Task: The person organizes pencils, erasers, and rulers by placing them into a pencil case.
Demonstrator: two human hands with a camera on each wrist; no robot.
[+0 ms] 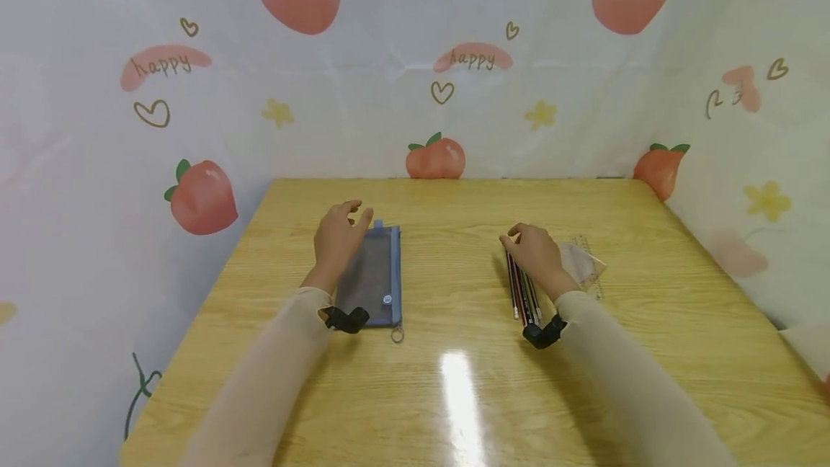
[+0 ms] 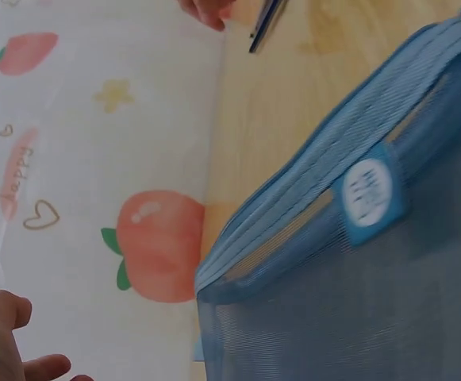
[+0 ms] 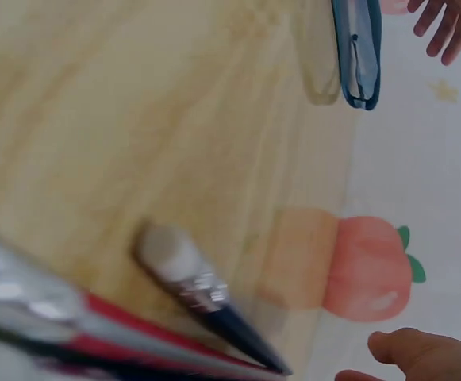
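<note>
L hand (image 1: 337, 236), relaxed, has pouch (image 1: 372, 279) beneath; R hand (image 1: 534, 251), ditto, has pencils (image 1: 521, 294) beneath, prob. best gathered together.

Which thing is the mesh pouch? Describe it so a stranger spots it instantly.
At the wood-grain table, find the person's left hand. Partly hidden behind it in the head view lies a flat blue-grey mesh pouch. Unlike the slim pencils near the right hand, it is broad and rectangular, with a round white label.

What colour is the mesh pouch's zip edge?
Light blue; the zip edge shows best in the left wrist view.
</note>
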